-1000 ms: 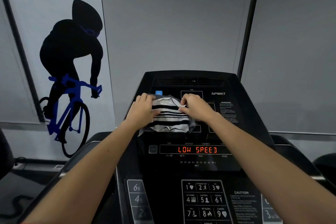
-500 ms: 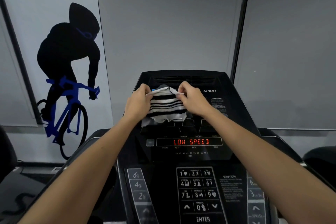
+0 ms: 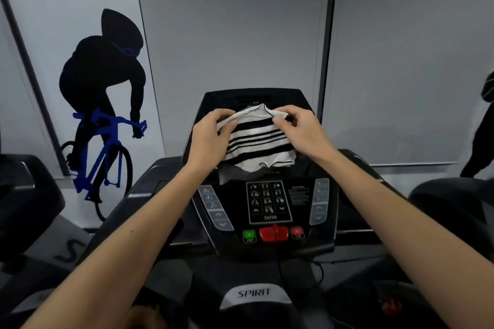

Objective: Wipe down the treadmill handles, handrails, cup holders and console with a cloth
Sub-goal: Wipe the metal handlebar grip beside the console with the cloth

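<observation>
A black-and-white striped cloth [image 3: 258, 143] hangs in front of the upper part of the black treadmill console [image 3: 304, 195]. My left hand [image 3: 209, 139] pinches the cloth's top left edge. My right hand [image 3: 300, 129] pinches its top right edge. The cloth hides the display. Below it show the number keypad [image 3: 268, 201], a green button [image 3: 249, 235], a red safety key [image 3: 274, 232] and a red stop button [image 3: 297, 232]. The left handrail [image 3: 125, 211] and right handrail [image 3: 374, 173] run back toward me on either side.
A grey wall with a black and blue cyclist decal [image 3: 104, 104] stands behind the treadmill. Another machine [image 3: 26, 195] sits at the left and a dark machine part [image 3: 454, 205] at the right. A person in dark clothes [image 3: 481, 136] is at the far right edge.
Both hands have lifted the cloth's top edge up off the display and spread it between them. The camera has tilted down, so the lower console and its buttons now show.
</observation>
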